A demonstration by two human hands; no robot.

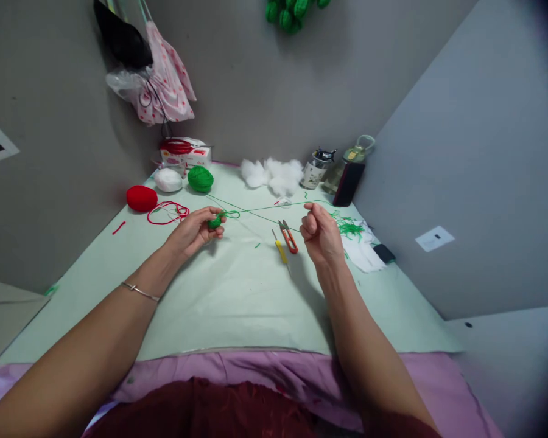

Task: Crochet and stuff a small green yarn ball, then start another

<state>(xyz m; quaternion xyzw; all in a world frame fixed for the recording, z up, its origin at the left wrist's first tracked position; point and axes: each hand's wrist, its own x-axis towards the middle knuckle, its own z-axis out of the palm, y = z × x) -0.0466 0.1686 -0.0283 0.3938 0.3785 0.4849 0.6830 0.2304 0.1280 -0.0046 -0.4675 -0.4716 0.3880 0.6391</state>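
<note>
- L hand (196,228): fingers curled, thumb & fingertips gripping green yarn piece (215,221). Metal bracelet (140,292) on forearm nr wrist.
- Green yarn piece: held up over L-of-ctr part of tbl (201,316), on near side of green ball (200,179); small loop (231,214) stands out on its R side.
- R hand (320,234): closed, fingers folded in, gripping green strand (274,208) at index/thumb. Strand runs approx. straight btwn hands.
- 2nd strand (267,218): from green ball twd R hand, crosses 1st strand in view; far end hidden at hand.
- Btwn hands, on tbl: snips (289,238) w/ orange-red handles, blades pointing away; hook tool (281,250) w/ yellow grip just L of same.
- Far L: red ball (141,199), white ball (168,179), red yarn (168,212) in loose loops; white box (194,157) behind.
- Far ctr: white stuffing (274,175), fluffy clumps.
- Far R: jar (314,171) w/ dark items in top; bottle (342,173); dark phone (349,184) upright in front of bottle.
- R side: green scraps (349,228) heaped by white cloth (364,254).
- Wall, upper L: black bag (124,39) & pink dotted bag (167,82), hanging.
</note>
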